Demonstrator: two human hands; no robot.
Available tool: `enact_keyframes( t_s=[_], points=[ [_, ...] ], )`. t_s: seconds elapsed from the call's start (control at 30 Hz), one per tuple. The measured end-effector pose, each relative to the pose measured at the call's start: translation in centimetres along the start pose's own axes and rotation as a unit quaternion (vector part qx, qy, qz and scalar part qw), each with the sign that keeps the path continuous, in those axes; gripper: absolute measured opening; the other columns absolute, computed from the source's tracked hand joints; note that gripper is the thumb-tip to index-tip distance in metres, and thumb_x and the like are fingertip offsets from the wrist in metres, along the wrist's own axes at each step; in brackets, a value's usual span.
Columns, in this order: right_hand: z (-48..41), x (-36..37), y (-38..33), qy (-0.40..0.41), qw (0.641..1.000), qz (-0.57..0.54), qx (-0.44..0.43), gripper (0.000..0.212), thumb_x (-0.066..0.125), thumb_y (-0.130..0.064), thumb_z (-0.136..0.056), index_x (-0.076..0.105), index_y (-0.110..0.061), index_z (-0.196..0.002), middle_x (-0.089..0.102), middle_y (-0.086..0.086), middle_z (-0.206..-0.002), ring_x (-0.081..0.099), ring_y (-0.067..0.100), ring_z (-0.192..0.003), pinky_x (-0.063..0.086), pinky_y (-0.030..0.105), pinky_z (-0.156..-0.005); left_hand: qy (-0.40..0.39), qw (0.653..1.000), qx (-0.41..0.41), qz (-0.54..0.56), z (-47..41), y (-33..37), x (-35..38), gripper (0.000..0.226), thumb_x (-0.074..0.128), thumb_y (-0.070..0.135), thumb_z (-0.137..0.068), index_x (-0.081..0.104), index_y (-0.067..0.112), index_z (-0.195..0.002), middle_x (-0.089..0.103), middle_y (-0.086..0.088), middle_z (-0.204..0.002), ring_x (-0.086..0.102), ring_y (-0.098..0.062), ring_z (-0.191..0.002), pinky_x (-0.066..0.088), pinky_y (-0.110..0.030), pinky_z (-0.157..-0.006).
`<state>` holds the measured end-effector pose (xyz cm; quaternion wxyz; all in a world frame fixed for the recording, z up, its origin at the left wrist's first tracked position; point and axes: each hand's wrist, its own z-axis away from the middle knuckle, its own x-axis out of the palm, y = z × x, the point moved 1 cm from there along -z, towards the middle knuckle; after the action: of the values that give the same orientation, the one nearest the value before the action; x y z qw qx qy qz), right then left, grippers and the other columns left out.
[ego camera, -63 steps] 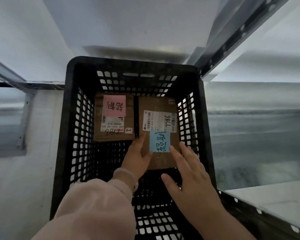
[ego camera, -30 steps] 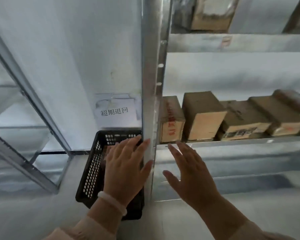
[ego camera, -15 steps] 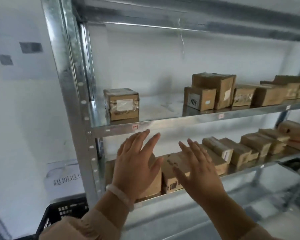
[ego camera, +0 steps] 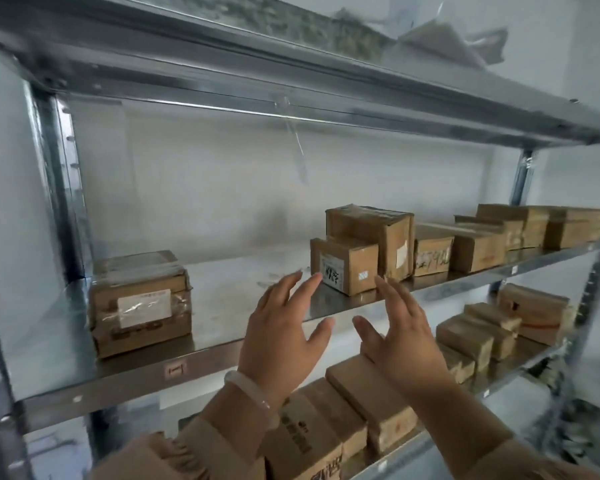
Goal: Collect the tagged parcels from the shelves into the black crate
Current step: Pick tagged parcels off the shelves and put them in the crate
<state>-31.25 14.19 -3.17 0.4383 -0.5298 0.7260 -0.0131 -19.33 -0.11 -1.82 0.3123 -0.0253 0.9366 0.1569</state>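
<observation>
Parcel with a white label (ego camera: 343, 270) sits on the shelf (ego camera: 229, 289) just beyond and between the left hand (ego camera: 284, 341) and right hand (ego camera: 404, 341), both spread open, empty and about equally near.

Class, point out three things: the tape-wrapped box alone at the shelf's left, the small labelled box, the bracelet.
tape-wrapped box (ego camera: 144, 306), head view, on its white front label.
small labelled box (ego camera: 359, 261), head view, on its bare cardboard side.
bracelet (ego camera: 248, 391), head view, on the band's middle.
</observation>
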Motion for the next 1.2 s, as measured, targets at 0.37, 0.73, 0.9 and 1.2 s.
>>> enact_keyframes(
  t_s=[0.37,0.73,0.9,1.2],
  points=[
    [-7.7,0.8,4.9,-0.030,0.989,-0.137,-0.050,0.065,0.060,-0.038,-0.090,0.028,-0.031,-0.146,0.031,-0.003,-0.152,0.030,0.017,-0.139,0.033,0.034,-0.110,-0.018,0.994,-0.092,0.049,-6.0,1.5,7.7,0.060,0.050,0.054,-0.090,0.023,0.047,-0.143,0.033,0.019,-0.148,0.031,-0.006,-0.134,0.027,-0.016,-0.098],
    [-11.6,2.8,6.8,-0.058,0.971,-0.205,-0.113,0.080,0.062,-0.045,-0.085,0.012,-0.037,-0.148,0.028,0.000,-0.149,0.032,0.023,-0.136,0.037,0.039,-0.103,0.021,0.954,-0.205,0.219,-9.6,4.1,10.3,0.026,0.036,0.046,-0.100,0.060,0.049,-0.109,0.066,0.029,-0.102,0.059,0.011,-0.100,0.044,-0.007,-0.083],
    [-12.4,3.1,5.5,-0.043,0.960,-0.258,-0.101,0.079,0.058,-0.064,-0.075,0.016,-0.050,-0.141,0.029,-0.002,-0.141,0.043,0.021,-0.121,0.042,0.029,-0.086,0.046,0.944,-0.188,0.267,-9.0,4.9,9.0,0.038,0.032,0.062,-0.091,0.060,0.052,-0.114,0.063,0.025,-0.116,0.056,0.009,-0.110,0.044,-0.015,-0.090],
    [-13.5,4.2,2.5,-0.072,0.857,-0.509,0.039,0.062,0.078,-0.048,-0.064,0.043,-0.037,-0.114,0.044,0.002,-0.125,0.051,0.020,-0.113,0.057,0.038,-0.083,0.167,0.959,-0.173,0.151,-7.6,3.6,6.4,0.041,0.051,0.027,-0.095,0.043,0.043,-0.132,0.044,0.012,-0.137,0.040,-0.001,-0.128,0.042,-0.017,-0.097]
  ],
)
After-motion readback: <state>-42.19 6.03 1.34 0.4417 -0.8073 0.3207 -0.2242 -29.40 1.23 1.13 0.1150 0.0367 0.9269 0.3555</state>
